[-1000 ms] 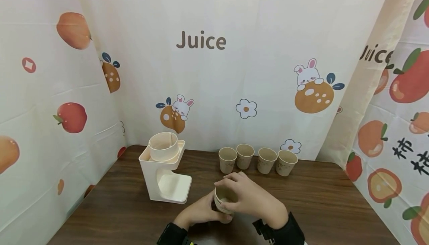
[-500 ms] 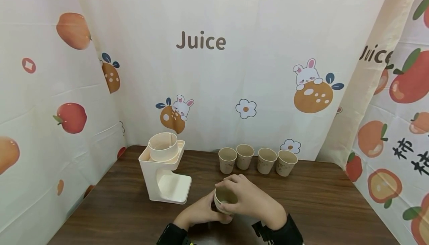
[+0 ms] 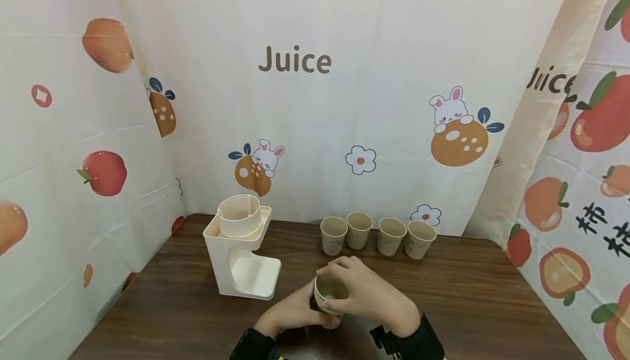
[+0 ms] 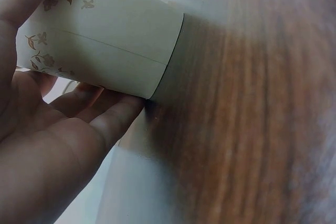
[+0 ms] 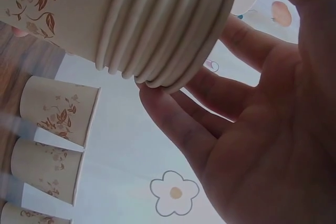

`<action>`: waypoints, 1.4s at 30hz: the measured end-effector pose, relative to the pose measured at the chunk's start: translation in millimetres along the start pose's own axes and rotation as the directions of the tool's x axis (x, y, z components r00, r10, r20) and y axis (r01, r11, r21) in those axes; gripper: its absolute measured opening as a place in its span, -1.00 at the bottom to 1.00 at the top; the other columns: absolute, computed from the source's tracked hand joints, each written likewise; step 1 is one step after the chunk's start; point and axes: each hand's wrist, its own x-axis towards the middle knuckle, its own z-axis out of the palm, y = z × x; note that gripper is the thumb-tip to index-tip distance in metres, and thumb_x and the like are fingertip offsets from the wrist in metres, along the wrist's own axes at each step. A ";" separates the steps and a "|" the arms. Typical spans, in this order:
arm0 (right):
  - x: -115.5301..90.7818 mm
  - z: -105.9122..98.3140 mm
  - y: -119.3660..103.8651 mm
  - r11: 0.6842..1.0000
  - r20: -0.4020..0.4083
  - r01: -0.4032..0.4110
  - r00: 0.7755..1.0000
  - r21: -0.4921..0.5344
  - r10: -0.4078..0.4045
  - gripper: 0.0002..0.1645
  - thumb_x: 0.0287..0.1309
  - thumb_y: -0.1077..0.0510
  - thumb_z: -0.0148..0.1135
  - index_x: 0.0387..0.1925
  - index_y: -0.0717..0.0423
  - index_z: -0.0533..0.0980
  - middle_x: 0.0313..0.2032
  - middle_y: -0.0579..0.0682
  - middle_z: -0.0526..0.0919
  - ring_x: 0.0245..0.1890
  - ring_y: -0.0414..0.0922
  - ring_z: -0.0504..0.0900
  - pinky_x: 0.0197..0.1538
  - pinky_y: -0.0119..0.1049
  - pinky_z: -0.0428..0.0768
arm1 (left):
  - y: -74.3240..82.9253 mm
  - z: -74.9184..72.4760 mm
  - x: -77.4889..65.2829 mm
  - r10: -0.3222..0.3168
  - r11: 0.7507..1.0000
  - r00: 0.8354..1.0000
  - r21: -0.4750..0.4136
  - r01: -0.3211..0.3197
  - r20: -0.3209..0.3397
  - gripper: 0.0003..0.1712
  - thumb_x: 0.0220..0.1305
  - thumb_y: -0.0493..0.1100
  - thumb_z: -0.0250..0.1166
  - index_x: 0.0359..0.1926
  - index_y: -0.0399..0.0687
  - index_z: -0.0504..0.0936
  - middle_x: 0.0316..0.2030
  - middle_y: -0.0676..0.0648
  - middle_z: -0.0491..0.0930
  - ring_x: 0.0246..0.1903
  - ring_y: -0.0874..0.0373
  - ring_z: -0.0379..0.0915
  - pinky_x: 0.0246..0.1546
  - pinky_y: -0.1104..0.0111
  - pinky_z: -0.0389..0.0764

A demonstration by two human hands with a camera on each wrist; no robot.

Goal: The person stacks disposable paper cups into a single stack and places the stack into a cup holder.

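Observation:
A stack of nested beige paper cups (image 3: pixel 331 285) stands near the front middle of the table. My left hand (image 3: pixel 294 308) holds it low from the left, and the left wrist view shows the lowest cup (image 4: pixel 105 40) with its brown floral print and its base close to the wood. From the right, my right hand (image 3: pixel 363 290) grips the top of the stack, thumb on the near side and fingers over the far rim. Several rolled rims (image 5: pixel 168 24) lie close together in the right wrist view, with fingertips touching them. Part of the stack is hidden behind both hands in the head view.
Several single paper cups (image 3: pixel 392 236) stand upright in a row at the back of the table (image 3: pixel 482 300). To the left is a cream-coloured machine (image 3: pixel 242 248) with a round top and a flat base plate. Printed curtains (image 3: pixel 305 108) hang behind and at both sides.
My right hand has come down very slightly at the rim of the stack since one second ago. The left hand, the stack and the other cups look the same.

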 end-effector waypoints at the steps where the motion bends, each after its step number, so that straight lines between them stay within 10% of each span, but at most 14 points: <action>1: -0.1 -0.1 0.1 1.000 0.001 -0.001 1.000 0.000 0.001 -0.42 0.08 -0.25 0.22 0.12 -0.15 0.45 0.05 -0.14 0.47 0.05 -0.13 0.35 0.01 -0.10 0.50 | 0.0 -0.1 0.2 -0.002 1.000 1.000 0.003 0.002 -0.002 -0.16 0.06 0.01 0.37 0.31 0.44 0.12 0.16 0.05 0.40 0.07 0.18 0.34 0.15 0.01 0.26; 18: 0.5 -4.3 4.1 0.999 -0.036 -0.027 0.999 -0.018 0.026 -0.48 0.23 -0.31 -0.01 0.15 -0.24 0.39 0.09 -0.14 0.45 0.08 -0.18 0.36 0.05 -0.06 0.48 | 2.5 -0.6 1.1 0.034 0.999 0.999 -0.030 -0.033 0.017 -0.14 0.08 -0.07 0.37 0.32 0.40 0.10 0.05 0.03 0.50 0.01 0.12 0.41 0.08 0.06 0.35; 42: 12.4 -7.3 40.3 0.985 -0.284 -0.040 0.959 -0.166 -0.009 -0.59 0.18 -0.01 0.21 0.06 -0.04 0.48 -0.04 -0.08 0.56 0.03 -0.18 0.40 -0.02 -0.13 0.52 | 0.4 1.3 1.8 0.018 1.000 1.000 -0.007 -0.018 -0.018 -0.13 0.04 -0.06 0.40 0.32 0.34 0.13 0.10 -0.03 0.45 0.05 0.15 0.35 0.08 0.02 0.32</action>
